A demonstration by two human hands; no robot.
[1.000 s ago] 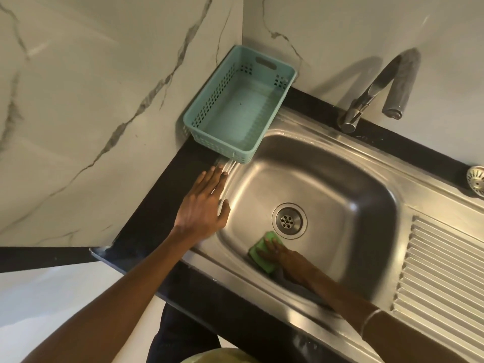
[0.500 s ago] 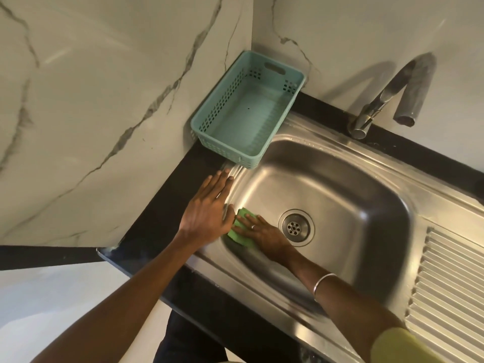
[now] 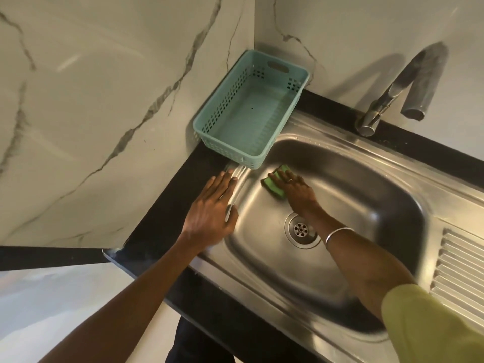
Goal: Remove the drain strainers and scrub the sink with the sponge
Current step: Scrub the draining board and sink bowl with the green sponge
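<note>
Scrubbing the far-left wall of the stainless steel sink basin (image 3: pixel 366 205) with the green rectangular sponge (image 3: pixel 273 182).

Nearest, left hand (image 3: pixel 209 213) spread flat and empty on the sink's left rim, bracing. Beyond it, right hand (image 3: pixel 296 187) pressing the sponge under extended fingers, beside the empty teal plastic basket (image 3: pixel 251 111). Round drain (image 3: pixel 301 230) open, strainers seemingly out already. Next, probably: sweeping along the back wall toward the chrome tap (image 3: pixel 387 100), keeping firm pressure.

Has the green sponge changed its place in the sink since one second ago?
Yes. The sponge, pressed under the right hand, went from beside the drain on its near side to the far-left part of the basin, close to the teal basket.
</note>
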